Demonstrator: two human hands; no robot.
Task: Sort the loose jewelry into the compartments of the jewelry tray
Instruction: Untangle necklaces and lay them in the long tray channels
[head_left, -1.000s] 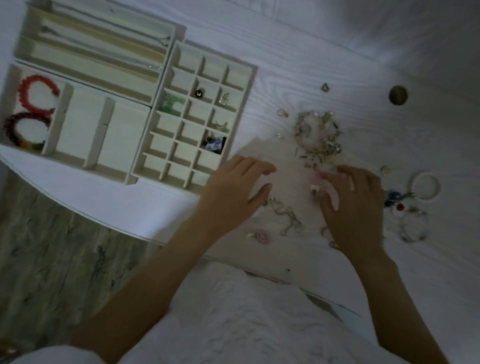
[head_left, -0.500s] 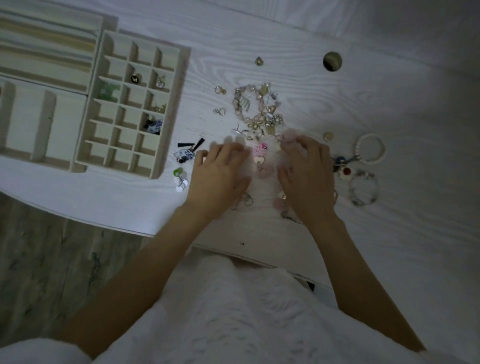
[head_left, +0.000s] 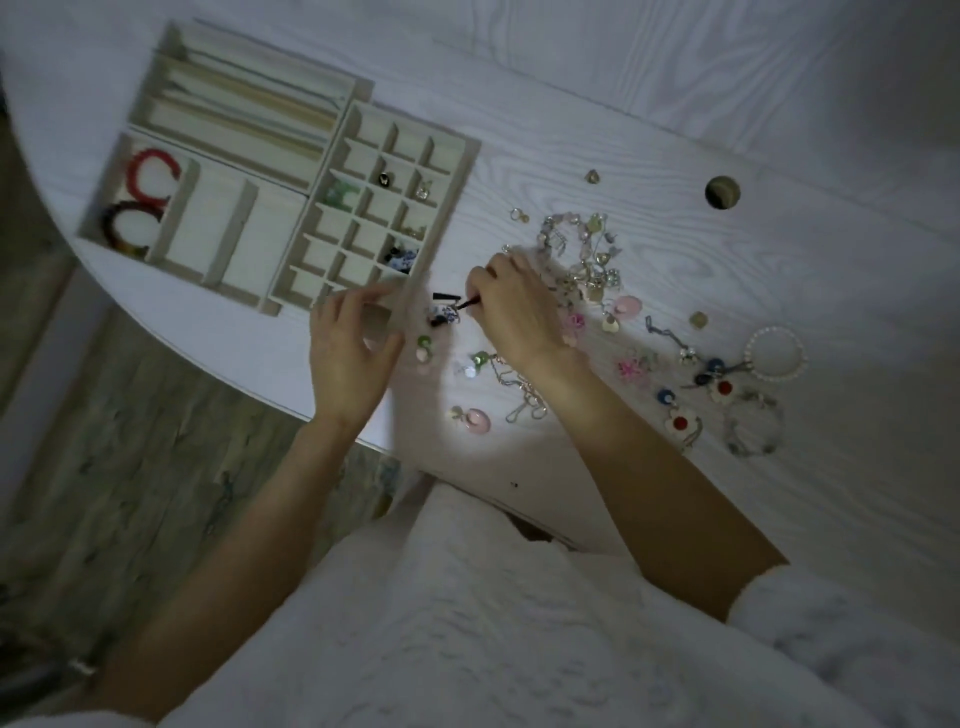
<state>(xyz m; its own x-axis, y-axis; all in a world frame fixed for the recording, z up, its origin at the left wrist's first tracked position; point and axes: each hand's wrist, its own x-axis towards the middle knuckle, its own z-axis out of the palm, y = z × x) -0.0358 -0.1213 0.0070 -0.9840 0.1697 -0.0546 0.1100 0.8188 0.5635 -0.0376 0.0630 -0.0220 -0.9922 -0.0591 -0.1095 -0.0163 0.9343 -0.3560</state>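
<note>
Tray's (head_left: 447, 218) near corner behind left hand (head_left: 350, 353)

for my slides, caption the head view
Right hand pinches a small black piece beside the jewelry tray.

no readable text, no labels, brands or numbers (dim, soft picture); none on tray (head_left: 447, 208), none on table (head_left: 623, 156)

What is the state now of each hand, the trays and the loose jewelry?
Right hand: pinches a thin black piece.
Left hand: fingers loosely curled, holds nothing, over the grid tray's near corner.
Grid tray: few cells filled, most bare.
Red bracelet: stored in wide tray.
Jewelry pile: unsorted on table.
Pearl bracelet: loose on table.
</note>
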